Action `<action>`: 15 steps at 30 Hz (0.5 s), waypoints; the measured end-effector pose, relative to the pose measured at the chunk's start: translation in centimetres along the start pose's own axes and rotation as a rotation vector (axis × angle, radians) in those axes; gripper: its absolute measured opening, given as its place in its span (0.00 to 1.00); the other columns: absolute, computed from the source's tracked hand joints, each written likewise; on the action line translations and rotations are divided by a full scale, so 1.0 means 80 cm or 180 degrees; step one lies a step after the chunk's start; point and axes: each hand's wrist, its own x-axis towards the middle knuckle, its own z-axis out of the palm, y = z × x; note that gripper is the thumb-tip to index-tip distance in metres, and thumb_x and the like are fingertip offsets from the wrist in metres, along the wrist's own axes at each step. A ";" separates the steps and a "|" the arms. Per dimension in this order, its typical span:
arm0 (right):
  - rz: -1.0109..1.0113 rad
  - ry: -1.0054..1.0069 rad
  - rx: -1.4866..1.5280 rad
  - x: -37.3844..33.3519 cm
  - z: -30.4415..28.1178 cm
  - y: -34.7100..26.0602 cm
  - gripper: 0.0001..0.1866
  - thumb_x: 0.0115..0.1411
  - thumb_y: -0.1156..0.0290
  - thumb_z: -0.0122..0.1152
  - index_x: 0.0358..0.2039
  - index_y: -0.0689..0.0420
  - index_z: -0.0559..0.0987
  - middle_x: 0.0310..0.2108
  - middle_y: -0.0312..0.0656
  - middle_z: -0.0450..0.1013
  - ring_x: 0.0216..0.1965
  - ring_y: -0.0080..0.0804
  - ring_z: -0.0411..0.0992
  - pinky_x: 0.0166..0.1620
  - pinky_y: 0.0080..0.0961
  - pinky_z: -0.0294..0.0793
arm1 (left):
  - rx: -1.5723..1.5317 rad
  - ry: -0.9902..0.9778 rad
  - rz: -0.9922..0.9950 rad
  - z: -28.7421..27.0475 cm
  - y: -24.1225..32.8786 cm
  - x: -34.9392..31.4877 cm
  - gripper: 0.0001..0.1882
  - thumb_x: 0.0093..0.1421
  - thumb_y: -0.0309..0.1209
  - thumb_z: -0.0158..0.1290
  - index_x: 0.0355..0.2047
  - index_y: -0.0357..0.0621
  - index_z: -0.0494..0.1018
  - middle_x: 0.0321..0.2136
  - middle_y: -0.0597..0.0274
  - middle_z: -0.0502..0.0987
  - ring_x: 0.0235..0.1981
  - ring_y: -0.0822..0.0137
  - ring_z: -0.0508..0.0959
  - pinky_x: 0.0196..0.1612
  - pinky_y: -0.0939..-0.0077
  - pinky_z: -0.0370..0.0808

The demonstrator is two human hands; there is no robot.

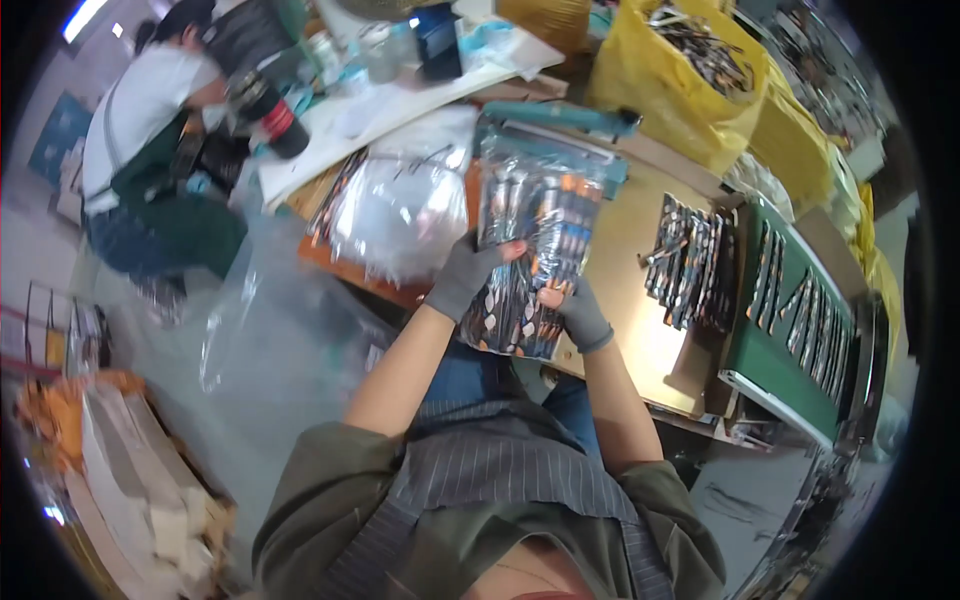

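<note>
While you sit at the brown surface (622, 235), you have a clear plastic bag (545, 232) of dark, patterned slender pieces between both hands, above the surface's near edge and toward its left end. Your gray-gloved left hand (470, 275) pinches the bag's left side, thumb laid across the front; your right hand (583, 312), gloved alike, pinches the lower right side with its thumb on the plastic. Each grip is closed on the bag, though the fingers behind it are hidden. The bag's upper end overlaps a teal device (560, 118) at the surface's far edge; you cannot tell whether they touch.

To your left, just beside the bag, lies a heap of clear plastic (400, 215). Near the surface's right edge, more patterned pieces (688, 265) lie in a row, and beyond that edge a green panel (765, 370) carries others. A yellow sack (640, 100) of slender items stands past the far right corner. At far left, another person (150, 130) bends forward.
</note>
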 end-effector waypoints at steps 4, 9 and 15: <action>0.0407 -0.0105 -0.0021 -0.024 0.030 -0.026 0.18 0.47 0.68 0.62 0.38 0.63 0.74 0.31 0.40 0.74 0.32 0.28 0.74 0.36 0.27 0.75 | 0.0815 0.0308 0.1007 -0.002 0.040 -0.070 0.34 0.45 0.51 0.62 0.43 0.35 0.72 0.37 0.52 0.77 0.39 0.63 0.75 0.44 0.70 0.69; 0.0696 -0.0810 0.0717 0.016 0.092 -0.023 0.36 0.48 0.61 0.57 0.57 0.63 0.61 0.48 0.51 0.69 0.49 0.44 0.69 0.52 0.39 0.70 | 0.2814 0.2271 0.1172 -0.197 0.139 -0.221 0.18 0.59 0.43 0.50 0.44 0.43 0.71 0.41 0.59 0.75 0.41 0.68 0.75 0.43 0.74 0.70; 0.0930 -0.1686 0.1273 0.068 0.298 -0.103 0.26 0.52 0.62 0.57 0.49 0.61 0.68 0.41 0.45 0.73 0.40 0.37 0.73 0.45 0.33 0.74 | 0.5489 0.4581 -0.1844 -0.578 0.091 -0.423 0.53 0.35 0.71 0.54 0.53 0.41 0.66 0.49 0.42 0.70 0.50 0.45 0.69 0.52 0.56 0.65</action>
